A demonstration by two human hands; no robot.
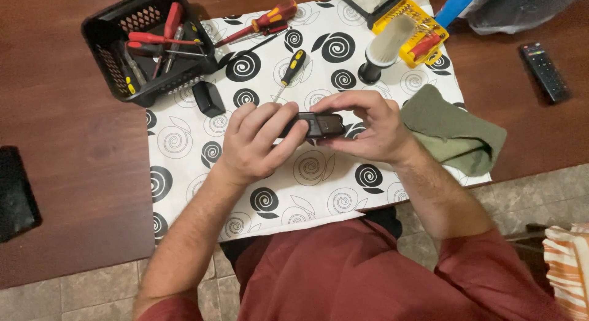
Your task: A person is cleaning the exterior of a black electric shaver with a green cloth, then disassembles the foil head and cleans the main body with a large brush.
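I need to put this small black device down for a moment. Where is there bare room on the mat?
Bare mat lies near the front edge, below both hands, left hand and right hand. Crowded: far edge, with black basket, screwdrivers, brush; green cloth covers the right side.

Both hands (313, 134) hide most of the small black device (320, 124)

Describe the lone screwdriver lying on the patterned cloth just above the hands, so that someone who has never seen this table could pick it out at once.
Start at the white cloth with black spirals on the brown table. Just above the left hand, right of the black basket, lies a small screwdriver. Unlike the red-handled ones nearby, its handle is black and yellow and it lies alone.
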